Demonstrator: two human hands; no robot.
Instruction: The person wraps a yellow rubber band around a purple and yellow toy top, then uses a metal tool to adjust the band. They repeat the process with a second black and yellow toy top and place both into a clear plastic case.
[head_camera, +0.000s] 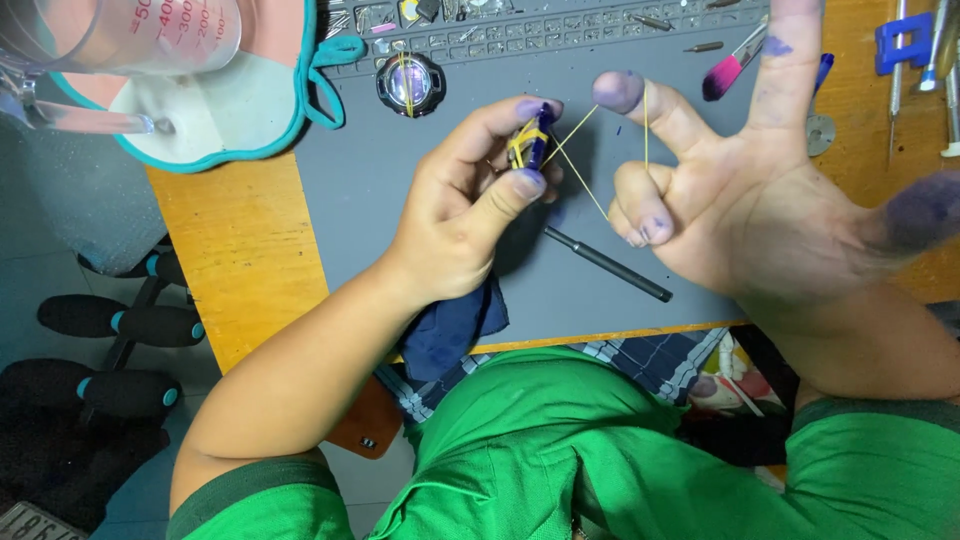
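Yellow rubber band (578, 168), thin and stretched taut, runs between the two hands above the grey mat (400, 210). One end is wrapped around a small dark blue object (533, 140), which the left hand (460, 215) pinches firmly between thumb and fingertips; what the object is I cannot tell, as the fingers hide most of it. The right hand (760, 200) is spread wide, clenched on nothing, with the band looped over its index finger and a curled finger so that the strands form a narrow triangle. Its fingertips and the heel of its palm are smeared with purple-blue ink.

To my eye, keeping the band evenly tensioned matters most here: a steady pinch on the object and fingers held apart, so that the loop neither slips off nor snaps back.

Under the hands a slim black rod-like tool (607, 264) lies flat on the mat, which is smooth and matte, with moulded compartments along its far edge. A round black watch case (410, 83), also crossed by a yellow band, sits farther up. A pink-handled tool (733, 62) rests near the right hand. The orange wooden tabletop (235, 250) shows at the left, carrying a pale cloth with teal edging (230, 110) and a clear measuring jug (120, 40). A dark blue cloth (455, 330) hangs at the near edge.
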